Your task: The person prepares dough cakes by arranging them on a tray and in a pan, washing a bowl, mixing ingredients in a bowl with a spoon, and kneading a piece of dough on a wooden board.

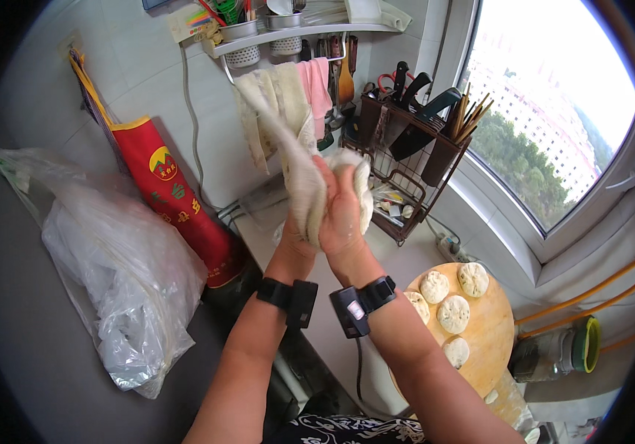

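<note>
Both my hands are raised in the middle of the view, close together, with a cream cloth towel (309, 191) wrapped about them. My left hand (300, 233) is mostly covered by the cloth, which is blurred. My right hand (342, 213) presses against the cloth, its palm side showing, with more cloth behind its fingers. A similar cream towel (278, 89) and a pink cloth (314, 83) hang from the rail behind; whether the held cloth joins the hanging one I cannot tell. Black bands with small boxes are on both wrists.
To the right, a round wooden board (489, 338) bears several filled dough rounds (453, 314). Behind stands a brown wire rack (406, 161) with knives and chopsticks, near the window. A plastic bag (123, 261) and a red hanging bag (178, 194) are at the left.
</note>
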{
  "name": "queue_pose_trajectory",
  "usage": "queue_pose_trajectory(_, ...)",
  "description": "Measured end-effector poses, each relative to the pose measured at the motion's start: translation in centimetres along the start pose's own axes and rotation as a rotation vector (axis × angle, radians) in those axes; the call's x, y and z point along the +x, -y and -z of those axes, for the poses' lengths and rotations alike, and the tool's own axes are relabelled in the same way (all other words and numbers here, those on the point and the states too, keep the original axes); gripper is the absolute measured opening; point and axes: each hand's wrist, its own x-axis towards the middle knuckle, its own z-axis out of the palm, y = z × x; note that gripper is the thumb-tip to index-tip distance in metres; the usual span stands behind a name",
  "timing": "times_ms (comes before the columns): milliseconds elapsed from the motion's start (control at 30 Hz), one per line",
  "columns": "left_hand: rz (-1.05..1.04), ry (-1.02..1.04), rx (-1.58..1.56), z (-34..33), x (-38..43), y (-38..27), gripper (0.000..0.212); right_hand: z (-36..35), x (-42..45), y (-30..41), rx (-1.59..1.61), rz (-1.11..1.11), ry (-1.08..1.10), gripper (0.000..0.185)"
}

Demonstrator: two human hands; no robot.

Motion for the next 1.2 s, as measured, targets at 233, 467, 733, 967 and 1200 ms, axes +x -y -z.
queue_pose_trajectory(233, -0.097, 0.039, 0.670, 0.6, -1.0, -0.3, 0.049, 2.5, 0.6, -1.1, -1.407, 0.635, 0.053, 0.051)
queue_pose_trajectory(467, 0.213, -0.090, 0.316, 8.1, 0.9, 1.9, 0.043, 1.1, -12.1, 4.0, -2.097, 0.128, 0.288, 0.063)
queue_pose_trajectory(733, 0.549, -0.616, 0.617, 13.0, -12.7, 11.5, 0.036, 2.5, -34.2, 17.9, -1.192, 0.144, -0.441, 0.032)
queue_pose_trajectory(967, 0.901, -0.198, 0.527, 4.1, -19.4, 17.4, 0.030, 12.0, -44.9, 17.9, -1.646, 0.332, -0.908, 0.026)
queue_pose_trajectory(1200, 0.739, -0.398, 0.597, 2.4, -22.2, 18.2, 0.031, 11.7, -49.5, 15.6, -2.253, 0.278, -0.736, 0.038)
